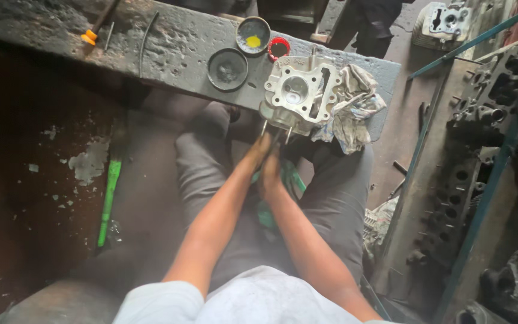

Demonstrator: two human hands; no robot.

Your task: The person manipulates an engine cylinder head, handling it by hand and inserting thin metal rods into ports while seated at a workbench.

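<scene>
Grimy workbench (pixel 169 48) edge carries a metal cylinder head (pixel 298 93) overhanging. Left hand (pixel 258 153) and right hand (pixel 269 175) meet beneath it; their grip cannot be told. A nudge might tip it off.

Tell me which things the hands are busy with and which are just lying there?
In use: left hand and right hand at the studs under the metal engine head.

Lying about: rag, two round tins, red ring, green stick, orange-handled screwdriver.
</scene>
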